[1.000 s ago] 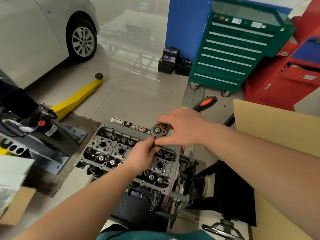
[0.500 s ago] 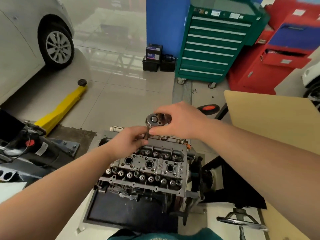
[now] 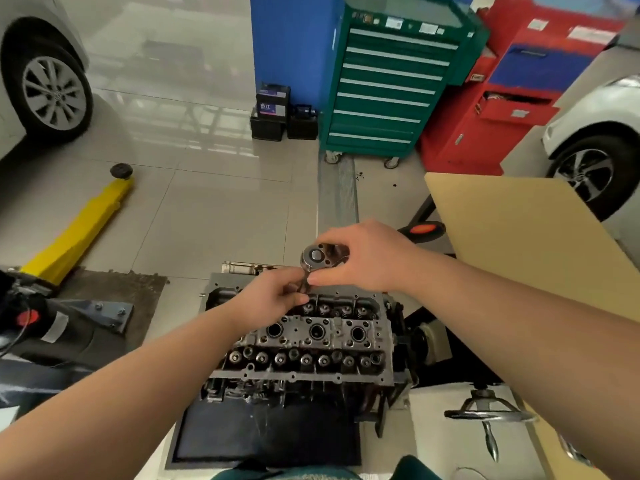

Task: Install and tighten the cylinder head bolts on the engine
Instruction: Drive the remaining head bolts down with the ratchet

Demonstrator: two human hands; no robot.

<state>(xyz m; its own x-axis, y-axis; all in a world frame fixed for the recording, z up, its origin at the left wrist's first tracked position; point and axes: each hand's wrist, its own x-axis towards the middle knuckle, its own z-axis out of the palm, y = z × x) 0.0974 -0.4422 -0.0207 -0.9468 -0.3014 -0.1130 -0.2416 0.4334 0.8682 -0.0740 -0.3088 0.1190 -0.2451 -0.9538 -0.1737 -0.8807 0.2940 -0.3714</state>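
Head camera footage was centred on the right hand point(image 3: 363, 258), by which the round head of a ratchet wrench point(image 3: 316, 256) was gripped from the right, fingers curled round it. Its black and orange handle point(image 3: 424, 230) was seen projecting beyond the wrist. The left hand point(image 3: 273, 297) was held just below, with the dark shaft under the ratchet head pinched between thumb and fingertips; whether a bolt or an extension was pinched could not be told. Both hands were positioned over the far edge of the cylinder head point(image 3: 311, 336), which was mounted on the engine point(image 3: 298, 393) on a stand above a black drip tray point(image 3: 263, 441). A chrome handwheel point(image 3: 488, 412) was seen at the right of the stand. A sheet of cardboard point(image 3: 519, 237) was seen at the right. Farther out on the tiled floor, a yellow lift arm point(image 3: 79, 230), two car batteries point(image 3: 284, 116), a green tool cabinet point(image 3: 388, 88) and a red cabinet point(image 3: 512, 98) were seen.
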